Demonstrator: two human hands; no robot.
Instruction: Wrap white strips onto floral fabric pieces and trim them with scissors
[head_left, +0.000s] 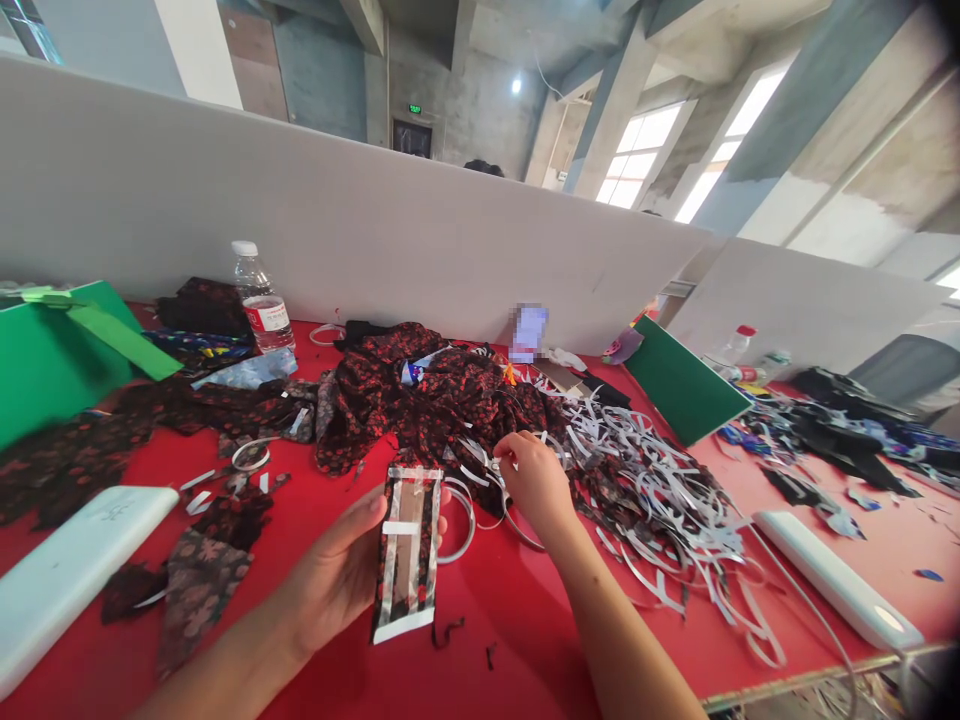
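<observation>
A grey partition [360,235] crosses the upper half of the frame behind a red table [517,620], with green boards [686,385] standing at the left and right. At the lower centre, your left hand [345,560] holds a flat, dark patterned piece [407,570] edged with white strips, your thumb along its left side. Your right hand [536,485], just right of centre, has its fingertips drawn close together beside the tangled white strips [637,480]; you cannot tell from here whether they grip one. A white tape ring [471,530] lies between your hands. Dark floral fabric [450,400] is heaped across the middle, below a lit phone [529,335]. A clear bottle [262,310] stands at upper left; a long white case [82,580] lies at lower left.
</observation>
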